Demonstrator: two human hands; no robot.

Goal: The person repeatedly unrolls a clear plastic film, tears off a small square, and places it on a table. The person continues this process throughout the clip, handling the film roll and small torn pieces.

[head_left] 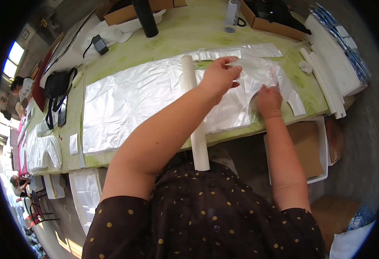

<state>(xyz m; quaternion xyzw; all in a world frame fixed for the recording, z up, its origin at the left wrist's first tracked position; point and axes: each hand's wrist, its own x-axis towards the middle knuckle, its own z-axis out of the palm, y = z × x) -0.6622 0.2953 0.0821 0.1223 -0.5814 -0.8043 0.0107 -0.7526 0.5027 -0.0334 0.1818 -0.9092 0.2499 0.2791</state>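
A stack of thin white plastic bags (124,108) lies flat across the green table, their cut handle ends toward the right. My left hand (221,80) reaches over the stack with bent fingers, pinching the thin film of the top bag near its handle end. Closer to the table's front edge, my right hand (270,102), slightly blurred, is closed on the same bag's handle part. Between the two hands the film is lifted and wrinkled. A pale roll (201,149) lies across the stack beneath my left forearm, its near end jutting past the table edge toward my body.
At the back stand a black cylinder (145,19), a clear bottle (232,16) and a cardboard box (258,23). More pale rolls (323,82) and stacked packages (334,56) line the right side. A black bag (58,86) lies left. An open white bin (323,149) sits below the edge.
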